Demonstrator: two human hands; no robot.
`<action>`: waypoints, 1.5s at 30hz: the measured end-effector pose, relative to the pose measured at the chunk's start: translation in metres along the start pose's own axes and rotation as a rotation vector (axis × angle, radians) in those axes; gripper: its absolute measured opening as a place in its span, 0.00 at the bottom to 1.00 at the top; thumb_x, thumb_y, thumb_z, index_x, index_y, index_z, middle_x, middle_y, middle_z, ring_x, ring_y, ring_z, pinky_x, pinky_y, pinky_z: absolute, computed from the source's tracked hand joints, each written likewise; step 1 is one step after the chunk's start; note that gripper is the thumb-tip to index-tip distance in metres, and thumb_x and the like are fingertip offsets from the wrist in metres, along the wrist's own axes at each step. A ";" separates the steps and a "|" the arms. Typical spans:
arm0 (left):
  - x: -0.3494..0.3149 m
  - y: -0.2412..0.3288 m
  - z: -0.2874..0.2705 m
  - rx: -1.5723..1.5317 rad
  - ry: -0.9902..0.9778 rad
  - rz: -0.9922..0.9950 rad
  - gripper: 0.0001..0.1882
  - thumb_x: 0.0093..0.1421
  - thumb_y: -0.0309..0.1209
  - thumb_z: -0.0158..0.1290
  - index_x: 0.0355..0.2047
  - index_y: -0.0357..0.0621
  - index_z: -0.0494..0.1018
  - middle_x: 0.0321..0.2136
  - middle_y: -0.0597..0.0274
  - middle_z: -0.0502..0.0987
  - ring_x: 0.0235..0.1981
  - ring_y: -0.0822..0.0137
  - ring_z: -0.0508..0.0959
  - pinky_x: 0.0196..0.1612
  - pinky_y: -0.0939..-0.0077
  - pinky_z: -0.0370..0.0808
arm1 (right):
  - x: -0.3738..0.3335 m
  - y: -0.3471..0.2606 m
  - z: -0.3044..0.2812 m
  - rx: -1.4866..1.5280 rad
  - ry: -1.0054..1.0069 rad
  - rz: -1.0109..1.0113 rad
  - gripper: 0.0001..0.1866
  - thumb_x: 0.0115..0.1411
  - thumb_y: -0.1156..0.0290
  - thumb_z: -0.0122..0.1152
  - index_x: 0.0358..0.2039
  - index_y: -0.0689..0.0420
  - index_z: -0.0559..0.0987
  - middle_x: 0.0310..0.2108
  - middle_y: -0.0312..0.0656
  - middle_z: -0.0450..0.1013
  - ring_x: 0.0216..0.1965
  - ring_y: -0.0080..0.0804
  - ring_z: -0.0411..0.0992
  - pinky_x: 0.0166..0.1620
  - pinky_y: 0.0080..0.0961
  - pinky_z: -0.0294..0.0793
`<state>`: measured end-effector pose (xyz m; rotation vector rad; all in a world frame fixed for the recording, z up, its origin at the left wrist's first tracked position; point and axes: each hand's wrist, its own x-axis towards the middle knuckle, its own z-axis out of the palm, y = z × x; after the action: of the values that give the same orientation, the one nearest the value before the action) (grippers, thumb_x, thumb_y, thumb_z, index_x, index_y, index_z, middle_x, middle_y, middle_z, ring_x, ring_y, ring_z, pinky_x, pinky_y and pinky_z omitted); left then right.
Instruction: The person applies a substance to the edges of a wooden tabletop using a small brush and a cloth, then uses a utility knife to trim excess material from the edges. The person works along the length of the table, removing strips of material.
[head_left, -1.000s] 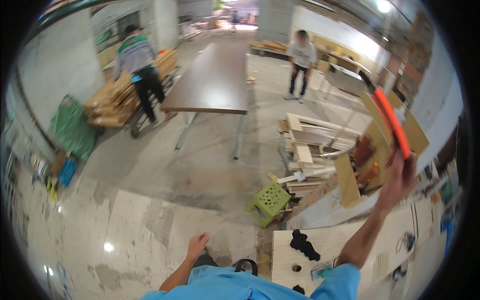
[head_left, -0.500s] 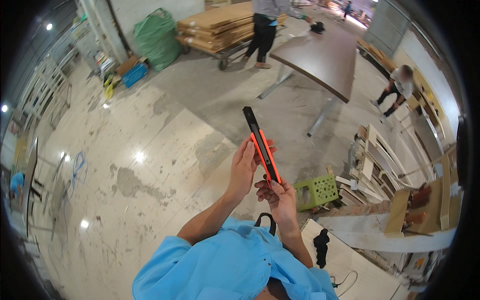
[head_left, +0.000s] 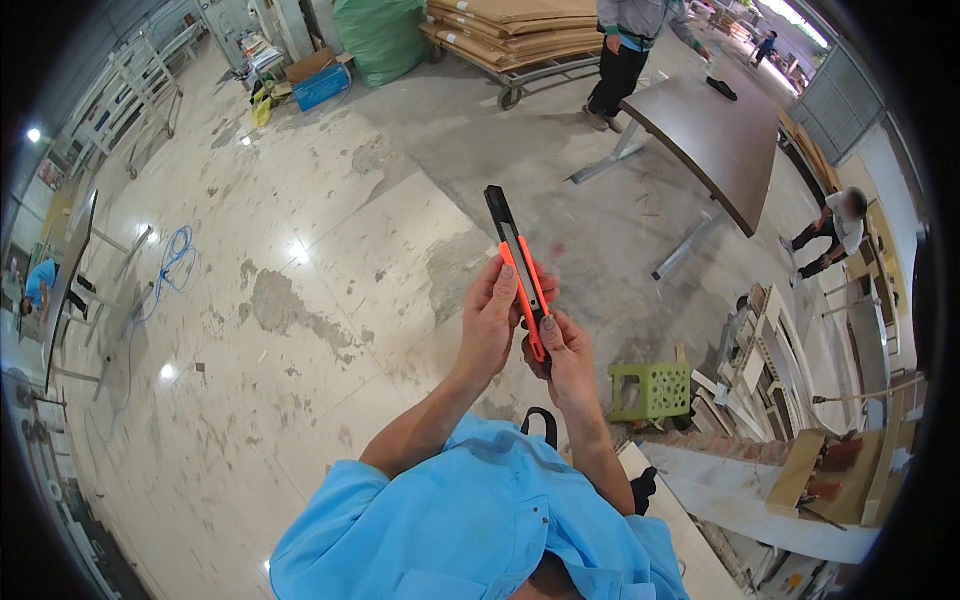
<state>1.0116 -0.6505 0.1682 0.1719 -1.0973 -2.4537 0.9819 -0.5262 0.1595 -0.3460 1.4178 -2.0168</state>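
- The left hand [head_left: 489, 312] is closed on the knife [head_left: 524, 290], its thumb along the orange left edge and its fingers behind; the grip is narrow.
- The right hand [head_left: 570, 370] pinches the knife's lower end, thumb on the near face; this grip is narrow too.
- The knife is in both hands, in front of the blue shirt [head_left: 450, 510] and above the floor [head_left: 400, 260]; it slants, its black end up, away from the body and to the left.
- Right of the hands stands a green stool [head_left: 650, 391], near a pile of wood [head_left: 768, 360].
- Farther off is a brown table [head_left: 725, 140] with a small black thing [head_left: 721, 90] on it; a co-worker [head_left: 625, 60] stands at its left side, beside a cart [head_left: 550, 77] stacked with brown sheets [head_left: 515, 40]; another person [head_left: 838, 232] bends to its right.
- At upper left are a green sack [head_left: 378, 40] and a blue box [head_left: 322, 92]; a blue cord [head_left: 178, 255] lies on the floor, well apart from the hands.
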 end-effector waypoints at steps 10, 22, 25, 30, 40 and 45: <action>0.001 0.010 -0.014 0.019 0.085 0.037 0.25 0.76 0.42 0.36 0.63 0.36 0.62 0.41 0.60 0.74 0.42 0.66 0.79 0.48 0.68 0.79 | 0.011 0.013 0.027 -0.138 0.029 -0.018 0.14 0.74 0.64 0.48 0.36 0.60 0.74 0.21 0.32 0.67 0.19 0.15 0.60 0.22 0.16 0.57; 0.004 0.012 -0.023 0.044 0.094 0.009 0.24 0.76 0.42 0.37 0.61 0.35 0.64 0.40 0.59 0.75 0.38 0.68 0.79 0.44 0.71 0.80 | 0.014 0.013 0.024 -0.165 -0.069 -0.026 0.17 0.74 0.61 0.48 0.48 0.62 0.76 0.22 0.33 0.69 0.20 0.17 0.65 0.24 0.17 0.63; 0.002 0.010 -0.022 0.061 0.056 0.079 0.25 0.76 0.42 0.37 0.61 0.35 0.65 0.40 0.60 0.75 0.38 0.69 0.79 0.44 0.72 0.80 | 0.013 0.016 0.028 -0.172 -0.025 -0.032 0.19 0.74 0.59 0.48 0.51 0.62 0.76 0.22 0.33 0.71 0.20 0.17 0.67 0.24 0.16 0.63; -0.003 0.007 -0.018 0.032 0.094 0.046 0.21 0.75 0.44 0.39 0.50 0.38 0.70 0.36 0.62 0.75 0.36 0.70 0.78 0.42 0.75 0.77 | 0.013 0.021 0.029 -0.158 0.018 -0.061 0.18 0.73 0.58 0.49 0.45 0.61 0.77 0.20 0.32 0.70 0.18 0.16 0.66 0.20 0.17 0.62; -0.016 -0.003 -0.014 0.129 0.023 0.020 0.20 0.75 0.42 0.40 0.49 0.37 0.72 0.35 0.60 0.79 0.37 0.73 0.78 0.43 0.78 0.75 | 0.023 0.035 0.028 -0.035 0.236 -0.088 0.26 0.68 0.49 0.57 0.23 0.58 0.77 0.16 0.32 0.70 0.15 0.17 0.64 0.17 0.17 0.60; -0.018 -0.007 -0.017 0.204 0.054 0.026 0.22 0.76 0.42 0.39 0.53 0.35 0.72 0.39 0.57 0.79 0.41 0.70 0.78 0.47 0.76 0.75 | 0.026 0.028 0.026 -0.159 0.197 -0.038 0.29 0.67 0.45 0.58 0.21 0.59 0.77 0.15 0.31 0.69 0.16 0.16 0.63 0.19 0.18 0.60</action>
<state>1.0301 -0.6504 0.1507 0.2831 -1.3159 -2.2981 0.9861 -0.5679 0.1398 -0.2490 1.7105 -2.0180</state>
